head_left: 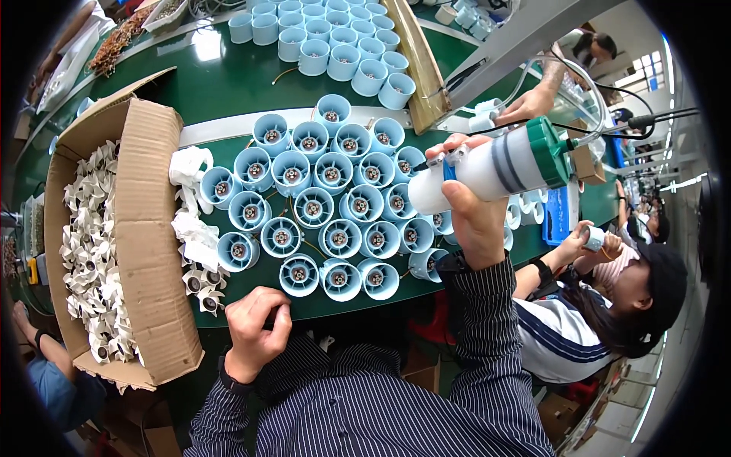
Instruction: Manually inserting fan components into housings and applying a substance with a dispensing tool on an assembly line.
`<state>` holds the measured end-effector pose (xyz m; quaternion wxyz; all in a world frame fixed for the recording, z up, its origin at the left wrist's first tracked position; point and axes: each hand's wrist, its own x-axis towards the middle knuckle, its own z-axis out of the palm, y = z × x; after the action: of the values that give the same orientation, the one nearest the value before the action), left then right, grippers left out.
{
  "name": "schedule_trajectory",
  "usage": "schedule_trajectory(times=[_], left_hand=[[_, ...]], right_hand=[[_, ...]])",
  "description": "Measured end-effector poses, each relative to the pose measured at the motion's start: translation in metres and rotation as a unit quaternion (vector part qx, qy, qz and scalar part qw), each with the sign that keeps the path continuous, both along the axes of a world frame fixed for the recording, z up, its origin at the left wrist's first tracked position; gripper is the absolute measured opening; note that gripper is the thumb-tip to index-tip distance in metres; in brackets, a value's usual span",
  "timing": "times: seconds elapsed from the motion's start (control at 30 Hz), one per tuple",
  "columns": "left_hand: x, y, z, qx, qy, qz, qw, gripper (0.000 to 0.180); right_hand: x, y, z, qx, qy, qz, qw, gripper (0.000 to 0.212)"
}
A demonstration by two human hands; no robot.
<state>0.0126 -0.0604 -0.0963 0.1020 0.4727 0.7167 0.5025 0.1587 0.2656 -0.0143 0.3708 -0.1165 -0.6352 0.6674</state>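
My right hand (478, 209) is wrapped round a dispensing syringe (499, 167), a fat whitish barrel with a dark band and a green cap. A hose runs from the cap. It is held tilted above the right side of a group of light blue round housings (339, 238). Each housing has a ribbed middle with a small metal centre, and thin wires show between some. My left hand (257, 333) rests curled in a loose fist at the table's near edge, just below the housings, with nothing visible in it.
A cardboard box (156, 244) full of white fan blades stands at left. Loose white blades (204, 286) and white crumpled material (192, 171) lie beside it. More blue housings (343, 61) stand at the far side. A metal post (525, 38) rises at right, near a co-worker (579, 335).
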Motion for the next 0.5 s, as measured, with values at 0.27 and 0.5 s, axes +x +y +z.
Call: schedule_trajectory(times=[0.27, 0.5], left_hand=[[-0.0005, 0.0001, 0.0012, -0.001, 0.01, -0.002, 1.0, 0.011], [-0.0006, -0.0012, 0.0003, -0.004, 0.01, -0.004, 1.0, 0.011]], right_hand=[[-0.0021, -0.0001, -0.0033, -0.017, 0.017, -0.004, 1.0, 0.059], [-0.0046, -0.0024, -0.0044, -0.032, 0.017, -0.009, 0.999, 0.059]])
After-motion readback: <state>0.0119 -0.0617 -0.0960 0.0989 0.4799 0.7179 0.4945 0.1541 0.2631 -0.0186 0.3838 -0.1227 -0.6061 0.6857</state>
